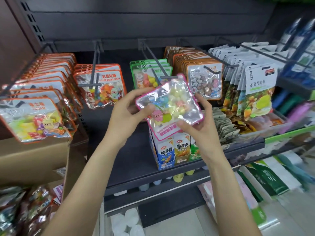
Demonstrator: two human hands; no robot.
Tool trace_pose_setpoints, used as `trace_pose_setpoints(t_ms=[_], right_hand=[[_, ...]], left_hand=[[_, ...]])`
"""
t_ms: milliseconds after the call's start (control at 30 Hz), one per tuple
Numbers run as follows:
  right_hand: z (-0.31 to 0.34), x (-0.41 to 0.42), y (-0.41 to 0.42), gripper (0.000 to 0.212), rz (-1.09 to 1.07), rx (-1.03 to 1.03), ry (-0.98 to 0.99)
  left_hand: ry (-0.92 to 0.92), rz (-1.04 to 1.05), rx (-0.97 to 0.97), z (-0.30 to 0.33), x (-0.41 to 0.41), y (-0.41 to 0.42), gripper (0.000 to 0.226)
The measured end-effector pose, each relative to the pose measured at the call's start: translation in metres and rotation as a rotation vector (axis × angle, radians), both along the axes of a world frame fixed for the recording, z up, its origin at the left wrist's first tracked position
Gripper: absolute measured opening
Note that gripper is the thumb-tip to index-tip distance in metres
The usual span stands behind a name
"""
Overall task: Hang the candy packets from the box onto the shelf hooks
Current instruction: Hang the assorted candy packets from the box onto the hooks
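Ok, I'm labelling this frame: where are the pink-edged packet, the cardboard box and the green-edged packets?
pink-edged packet (172, 103): head view, clear middle.
cardboard box (30, 155): head view, flap.
green-edged packets (146, 77): head view, front packet's face.

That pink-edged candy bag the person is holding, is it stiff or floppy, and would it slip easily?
The pink-edged packet looks floppy: its clear film is crinkled, and both the left hand and right hand support it. The glossy, reflective film is probably somewhat slippery. The loose candy pieces inside would likely shift as it tilts. It seems light, since the fingers pinch only its edges.
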State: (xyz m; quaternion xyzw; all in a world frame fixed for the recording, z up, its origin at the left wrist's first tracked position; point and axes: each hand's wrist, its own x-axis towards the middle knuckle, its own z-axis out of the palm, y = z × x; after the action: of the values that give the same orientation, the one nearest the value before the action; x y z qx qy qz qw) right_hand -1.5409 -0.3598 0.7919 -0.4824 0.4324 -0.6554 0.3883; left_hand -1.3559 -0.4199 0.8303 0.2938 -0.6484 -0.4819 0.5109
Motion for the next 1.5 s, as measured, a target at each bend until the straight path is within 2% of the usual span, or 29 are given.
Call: trace_pose_setpoints(t_ms=[100,133,200,267,333,400,500,567,667,800,900,1100,1233,1367,1500], right_hand=[[-0.006,-0.001,0.004,0.035,0.006,0.12,0.019],[-0.008,-0.001,0.006,0.024,-0.035,0.129,0.067],[-0.007,-0.005,0.006,0.016,-0.117,0.114,0.188],[0.0,-0.015,0.002,0.007,-0.112,0.103,0.402],[0.012,-0.022,-0.002,0.008,-0.069,0.091,0.645],[0.03,-0.022,-0.008,0.004,-0.02,0.069,0.722],[0.054,-0.016,-0.017,0.014,-0.004,0.003,0.633],[0.059,-0.012,-0.026,0.019,-0.062,-0.059,0.494],[0.056,-0.001,-0.041,0.026,-0.088,-0.114,0.343],[0.049,0.009,-0.06,0.02,-0.164,-0.124,0.375],[0.043,0.01,-0.065,0.013,-0.165,-0.1,0.354],[0.04,0.012,-0.069,0.019,-0.184,-0.105,0.313],[0.042,0.005,-0.073,0.014,-0.175,-0.082,0.305],[0.046,0.005,-0.075,0.018,-0.153,-0.091,0.347],[0.042,0.003,-0.077,0.016,-0.132,-0.049,0.308]], left_hand=[[0.126,-0.047,0.192,-0.031,-0.005,0.007,0.047],[0.101,-0.057,0.246,-0.044,-0.008,0.011,0.052],[0.037,-0.008,0.286,-0.062,-0.011,0.018,0.057],[-0.001,0.107,0.194,-0.061,-0.009,0.018,0.064],[-0.111,0.15,-0.045,-0.046,-0.004,0.013,0.065],[-0.248,0.104,-0.228,-0.028,-0.005,0.007,0.053],[-0.248,0.116,-0.3,-0.01,-0.014,-0.004,0.023],[-0.187,0.173,-0.302,-0.005,-0.019,-0.012,0.016],[-0.107,0.23,-0.262,-0.006,-0.022,-0.022,0.015],[-0.082,0.296,-0.261,-0.007,-0.02,-0.032,0.021],[-0.142,0.322,-0.319,-0.008,-0.021,-0.035,0.023],[-0.209,0.388,-0.424,-0.009,-0.023,-0.038,0.012],[-0.238,0.407,-0.495,-0.006,-0.024,-0.039,0.013],[-0.235,0.344,-0.409,-0.002,-0.02,-0.041,0.021],[-0.231,0.303,-0.325,0.0,-0.017,-0.038,0.022]])
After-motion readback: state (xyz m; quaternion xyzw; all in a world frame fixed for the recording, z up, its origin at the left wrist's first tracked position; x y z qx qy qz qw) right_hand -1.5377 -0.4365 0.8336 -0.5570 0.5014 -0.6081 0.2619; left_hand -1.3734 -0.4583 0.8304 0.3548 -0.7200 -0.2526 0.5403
